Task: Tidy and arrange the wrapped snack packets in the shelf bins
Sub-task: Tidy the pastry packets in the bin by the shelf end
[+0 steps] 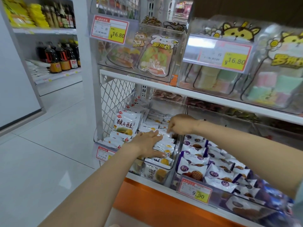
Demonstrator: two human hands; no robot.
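White snack packets (125, 124) with red script and a yellow pastry picture fill the clear bin (165, 178) on the lower shelf's left end. My left hand (148, 144) lies flat with fingers spread on the packets near the bin's front. My right hand (179, 124) reaches in from the right, fingers curled down, pinching the top edge of a white packet (164, 133) further back. To the right, a second bin (218, 199) holds several white and purple packets (194, 172).
The shelf above carries clear bins of large sweets bags (155, 60) and pastel blocks (268, 86), with yellow 16.80 price tags (109, 29). A 9.90 tag (194, 191) hangs on the purple bin. A wire mesh side panel (114, 99) closes the shelf's left end. Bottles (60, 57) stand on a far shelf.
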